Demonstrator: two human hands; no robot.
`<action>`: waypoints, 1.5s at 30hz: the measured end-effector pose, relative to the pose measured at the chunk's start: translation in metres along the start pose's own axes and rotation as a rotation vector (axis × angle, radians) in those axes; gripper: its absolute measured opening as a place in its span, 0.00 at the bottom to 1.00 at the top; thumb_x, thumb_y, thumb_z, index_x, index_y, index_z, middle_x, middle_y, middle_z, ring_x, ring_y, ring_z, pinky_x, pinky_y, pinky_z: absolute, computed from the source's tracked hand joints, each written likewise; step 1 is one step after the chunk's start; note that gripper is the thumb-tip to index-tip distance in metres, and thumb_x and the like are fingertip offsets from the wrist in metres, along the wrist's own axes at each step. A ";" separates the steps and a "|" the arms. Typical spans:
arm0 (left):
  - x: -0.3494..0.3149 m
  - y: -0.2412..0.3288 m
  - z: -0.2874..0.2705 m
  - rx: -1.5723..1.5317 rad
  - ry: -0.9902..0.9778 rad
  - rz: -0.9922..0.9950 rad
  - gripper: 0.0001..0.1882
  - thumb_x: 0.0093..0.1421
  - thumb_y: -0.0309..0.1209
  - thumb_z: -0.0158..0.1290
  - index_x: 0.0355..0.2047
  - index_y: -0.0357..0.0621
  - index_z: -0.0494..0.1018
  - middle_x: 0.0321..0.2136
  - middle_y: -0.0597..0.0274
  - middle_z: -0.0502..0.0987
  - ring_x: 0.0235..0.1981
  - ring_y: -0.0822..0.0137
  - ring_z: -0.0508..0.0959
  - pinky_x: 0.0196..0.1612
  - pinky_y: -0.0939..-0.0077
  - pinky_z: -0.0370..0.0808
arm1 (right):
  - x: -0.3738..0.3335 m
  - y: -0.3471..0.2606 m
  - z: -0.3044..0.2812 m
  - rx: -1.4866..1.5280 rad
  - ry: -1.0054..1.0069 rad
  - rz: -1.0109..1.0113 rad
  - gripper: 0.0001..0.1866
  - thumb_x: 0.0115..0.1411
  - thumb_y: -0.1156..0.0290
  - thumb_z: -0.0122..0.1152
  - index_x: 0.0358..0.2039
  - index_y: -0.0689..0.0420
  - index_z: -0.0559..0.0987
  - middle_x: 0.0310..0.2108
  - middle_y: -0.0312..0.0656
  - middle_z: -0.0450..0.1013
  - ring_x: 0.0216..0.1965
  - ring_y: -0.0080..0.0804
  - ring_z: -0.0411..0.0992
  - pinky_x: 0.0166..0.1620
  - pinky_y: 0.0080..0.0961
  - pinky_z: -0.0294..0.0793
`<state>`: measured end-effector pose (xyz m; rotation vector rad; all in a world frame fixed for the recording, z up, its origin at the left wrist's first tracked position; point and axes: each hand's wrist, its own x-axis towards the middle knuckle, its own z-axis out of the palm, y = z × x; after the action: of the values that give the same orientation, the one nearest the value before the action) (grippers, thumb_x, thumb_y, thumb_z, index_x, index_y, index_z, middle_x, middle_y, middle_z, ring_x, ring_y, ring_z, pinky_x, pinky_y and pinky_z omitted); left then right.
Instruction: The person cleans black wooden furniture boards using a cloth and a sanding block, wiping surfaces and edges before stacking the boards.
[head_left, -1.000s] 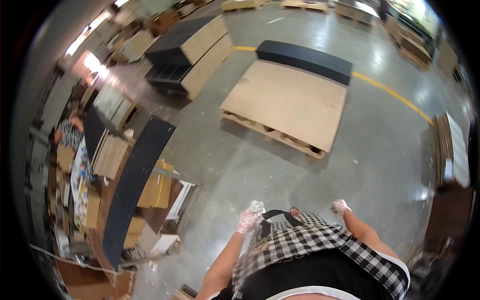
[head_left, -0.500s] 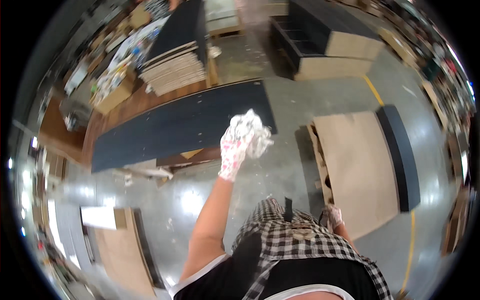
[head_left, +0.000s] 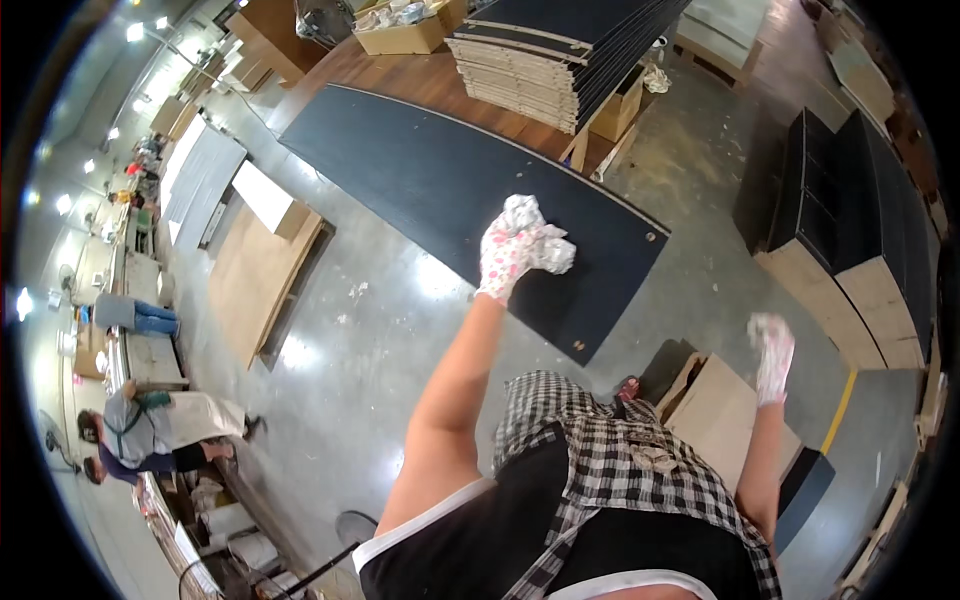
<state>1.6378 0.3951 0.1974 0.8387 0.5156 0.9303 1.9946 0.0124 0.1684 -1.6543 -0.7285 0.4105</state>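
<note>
My left hand (head_left: 508,258), in a white glove with pink spots, is closed on a crumpled white rag (head_left: 548,248). Both are over the right part of a long black panel (head_left: 420,165), and the rag appears to rest on its surface. Small holes or fittings show along the panel and near its right corners. Out to the right, my right hand (head_left: 772,355), gloved the same way, is raised away from the panel above the floor. Its fingers are blurred, so whether they are closed does not show.
A stack of black boards (head_left: 520,75) stands behind the panel on a brown wood-grain surface (head_left: 400,85). Black units (head_left: 850,250) are at right, and a cardboard-topped stack (head_left: 715,415) is by my right side. Boards lie at left (head_left: 250,270). Two people (head_left: 140,425) stand lower left.
My view has swung, bringing the panel closer and people into sight at left. The rag has come over the panel. My right hand has lifted off the cardboard-topped stack and moved out right.
</note>
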 end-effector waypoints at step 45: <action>0.157 0.040 0.196 0.252 1.021 1.020 0.26 0.63 0.21 0.54 0.62 0.36 0.65 0.56 0.52 0.74 0.55 0.59 0.75 0.61 0.61 0.71 | 0.605 -0.236 0.149 0.466 -1.389 -0.581 0.09 0.55 0.70 0.57 0.30 0.61 0.82 0.33 0.45 0.79 0.38 0.37 0.79 0.43 0.31 0.78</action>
<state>1.8379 0.4647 0.3385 0.7969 1.1307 2.3087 2.2924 0.5434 0.4400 -0.4620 -1.8678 1.2013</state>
